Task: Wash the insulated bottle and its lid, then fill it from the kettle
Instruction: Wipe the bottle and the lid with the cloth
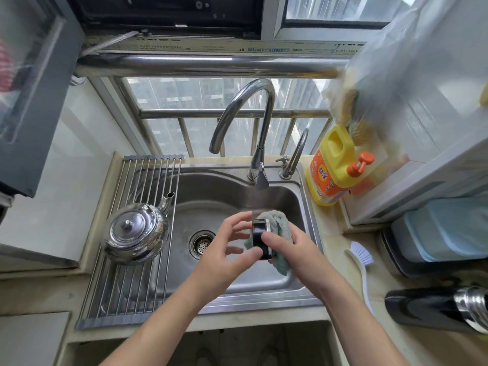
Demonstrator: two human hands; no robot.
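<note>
Over the steel sink (266, 282) I hold the bottle's black lid (260, 232) on its side. My left hand (227, 253) pinches the lid from the left with thumb and fingertips. My right hand (290, 249) grips a green-blue cloth (277, 220) that wraps the lid's right side, thumb lying across the lid. The black insulated bottle (433, 309) lies on its side on the counter at the right, steel neck pointing right. A shiny steel kettle (136, 232) stands on the roll-up drying rack (124, 294) over the sink's left part.
The curved tap (245, 120) ends above the sink, with a small second tap (297, 154) beside it. A yellow detergent jug (334, 167) stands at the sink's back right corner. A white dish brush (360, 262) lies on the counter between sink and bottle. Blue-lidded container (446, 231) at far right.
</note>
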